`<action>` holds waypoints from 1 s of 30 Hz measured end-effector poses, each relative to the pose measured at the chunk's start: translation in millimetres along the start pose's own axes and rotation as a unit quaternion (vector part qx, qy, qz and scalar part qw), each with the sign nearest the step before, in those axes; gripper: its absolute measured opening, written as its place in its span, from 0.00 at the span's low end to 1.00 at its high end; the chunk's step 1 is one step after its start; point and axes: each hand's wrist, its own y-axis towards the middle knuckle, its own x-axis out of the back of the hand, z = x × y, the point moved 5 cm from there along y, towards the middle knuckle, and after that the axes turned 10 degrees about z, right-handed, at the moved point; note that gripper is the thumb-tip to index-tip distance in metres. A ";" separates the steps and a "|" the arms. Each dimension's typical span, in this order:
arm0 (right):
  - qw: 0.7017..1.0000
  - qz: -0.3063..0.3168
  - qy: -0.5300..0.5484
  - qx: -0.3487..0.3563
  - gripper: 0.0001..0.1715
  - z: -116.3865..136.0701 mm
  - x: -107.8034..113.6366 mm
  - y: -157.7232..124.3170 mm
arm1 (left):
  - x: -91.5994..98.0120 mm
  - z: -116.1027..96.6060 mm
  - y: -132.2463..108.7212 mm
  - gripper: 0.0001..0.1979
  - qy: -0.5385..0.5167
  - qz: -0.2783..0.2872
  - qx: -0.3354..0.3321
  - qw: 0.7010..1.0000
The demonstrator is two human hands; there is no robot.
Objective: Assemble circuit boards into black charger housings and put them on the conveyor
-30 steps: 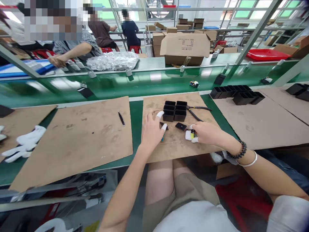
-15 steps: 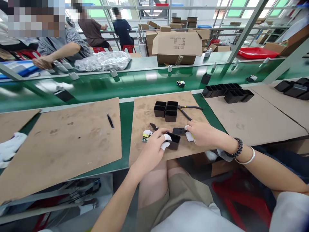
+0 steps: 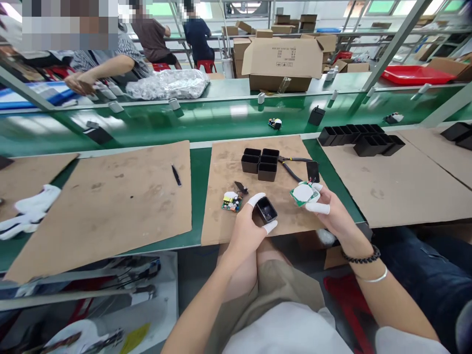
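Observation:
My left hand (image 3: 249, 223), with white finger cots, grips a black plastic box (image 3: 266, 210) whose open top is tilted toward me. Between the fingers of my right hand (image 3: 330, 209) is a green circuit board (image 3: 305, 193) with a white pad; thin wires run from it to a black plate (image 3: 312, 171). Left of the box, another circuit board (image 3: 231, 201) with yellow and white parts lies on the cardboard mat (image 3: 214, 228), a small black piece (image 3: 241, 187) by it. Several black boxes (image 3: 259, 163) stand together farther back, beside pliers (image 3: 291, 167) with black handles.
A black pen (image 3: 176, 175) lies on the left cardboard (image 3: 140, 206), with white gloves (image 3: 31, 211) at its far side. More black boxes (image 3: 361, 137) stand at right. A green conveyor belt (image 3: 206, 123) carries scattered parts. Across it, a co-worker's hands (image 3: 79, 82) handle white pieces.
My right hand has lifted the circuit board and black plate off the mat and turned the board's white pad upward. My left hand has tilted the black box and now grips its sides.

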 end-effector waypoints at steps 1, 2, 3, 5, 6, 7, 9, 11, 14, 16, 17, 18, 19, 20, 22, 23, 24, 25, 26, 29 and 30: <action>1.000 0.004 -0.004 0.025 0.33 -0.6 -10.2 -5.1 | 0.0 -3.5 1.0 0.36 -0.006 0.002 -0.005 1.000; 0.998 0.011 -0.013 0.055 0.35 0.8 -20.8 -9.7 | 0.7 -8.1 0.9 0.36 -0.007 0.002 -0.015 1.000; 0.995 0.020 -0.026 0.091 0.35 4.1 -31.2 -14.0 | 1.9 -13.6 -0.5 0.35 -0.004 0.001 -0.028 1.000; 0.982 0.042 -0.067 0.169 0.34 13.7 -50.2 -21.8 | 5.0 -26.7 -6.2 0.33 0.009 0.000 -0.059 0.998; 0.972 0.053 -0.096 0.206 0.32 18.7 -58.3 -25.4 | 6.6 -33.5 -9.9 0.32 0.012 0.002 -0.073 0.997; 0.961 0.062 -0.126 0.238 0.31 23.3 -65.3 -28.8 | 8.2 -40.1 -13.8 0.32 0.012 0.004 -0.085 0.996; 0.941 0.069 -0.168 0.285 0.31 29.2 -74.7 -34.9 | 11.6 -50.8 -20.7 0.31 0.012 0.005 -0.100 0.995; 0.938 0.047 -0.157 0.307 0.32 30.9 -76.9 -39.6 | 15.4 -57.2 -24.3 0.31 0.027 -0.005 -0.111 0.993; 0.953 -0.034 -0.084 0.290 0.33 25.7 -71.0 -44.0 | 19.6 -55.8 -20.7 0.35 0.077 -0.051 -0.137 0.986; 0.965 -0.084 -0.049 0.242 0.34 17.4 -66.6 -43.6 | 20.1 -45.1 -13.6 0.32 0.119 -0.104 -0.137 0.978; 0.971 -0.100 -0.039 0.211 0.35 12.5 -65.1 -42.2 | 19.2 -37.3 -9.7 0.29 0.141 -0.133 -0.124 0.973; 0.976 -0.112 -0.035 0.182 0.35 7.6 -63.7 -40.4 | 17.4 -28.8 -6.3 0.26 0.162 -0.161 -0.103 0.968; 0.979 -0.121 -0.035 0.159 0.37 3.2 -62.2 -38.4 | 14.6 -20.7 -4.0 0.22 0.183 -0.183 -0.080 0.963; 0.981 -0.128 -0.039 0.142 0.37 -0.6 -60.5 -36.5 | 11.1 -13.8 -2.9 0.20 0.201 -0.198 -0.058 0.958; 0.981 -0.141 -0.045 0.127 0.38 -6.3 -55.8 -33.5 | 3.7 -5.6 -4.8 0.23 0.228 -0.202 -0.027 0.952; 0.981 -0.145 -0.047 0.123 0.38 -8.6 -53.1 -32.3 | 0.7 -4.0 -7.1 0.28 0.231 -0.192 -0.018 0.954; 0.981 -0.144 -0.048 0.119 0.37 -10.4 -50.6 -31.1 | -1.2 -3.8 -9.8 0.34 0.228 -0.173 -0.014 0.958; 0.983 -0.137 -0.050 0.115 0.37 -11.8 -48.5 -29.8 | -1.8 -4.2 -12.2 0.41 0.217 -0.149 -0.012 0.965; 0.984 -0.125 -0.054 0.111 0.37 -12.7 -47.2 -28.4 | -1.2 -4.6 -13.9 0.47 0.198 -0.119 -0.010 0.973; 0.989 -0.073 -0.067 0.109 0.37 -12.4 -48.8 -22.9 | 5.4 -4.3 -12.6 0.50 0.123 -0.025 -0.001 0.992; 0.989 -0.055 -0.072 0.116 0.36 -11.4 -51.2 -21.0 | 8.5 -4.1 -10.5 0.47 0.103 -0.005 0.002 0.995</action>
